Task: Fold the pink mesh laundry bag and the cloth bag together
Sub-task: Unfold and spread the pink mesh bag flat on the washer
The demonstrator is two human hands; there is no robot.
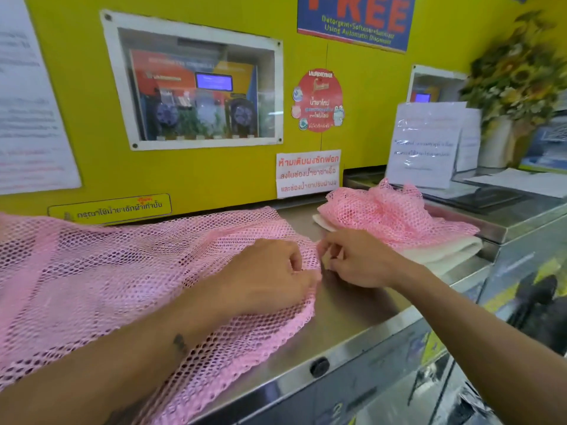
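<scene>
Big pink mesh laundry bag (92, 271) lies flat at lower left, looks empty. Left hand (267, 277) and right hand (359, 260) both pinch its right edge; mid-right, another mesh bag (395, 210) sits on the folded cloth bag (441, 250).

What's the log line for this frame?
stage: fold start | left hand: grips pink mesh bag edge | right hand: at same edge | second mesh bundle: on white cloth

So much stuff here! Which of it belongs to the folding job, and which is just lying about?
Part of the job:
- large pink mesh laundry bag, under both hands
- crumpled pink mesh piece
- folded white cloth beneath it

Lying about:
- plastic-sleeved paper notice
- vase of artificial sunflowers
- wall stickers
</scene>
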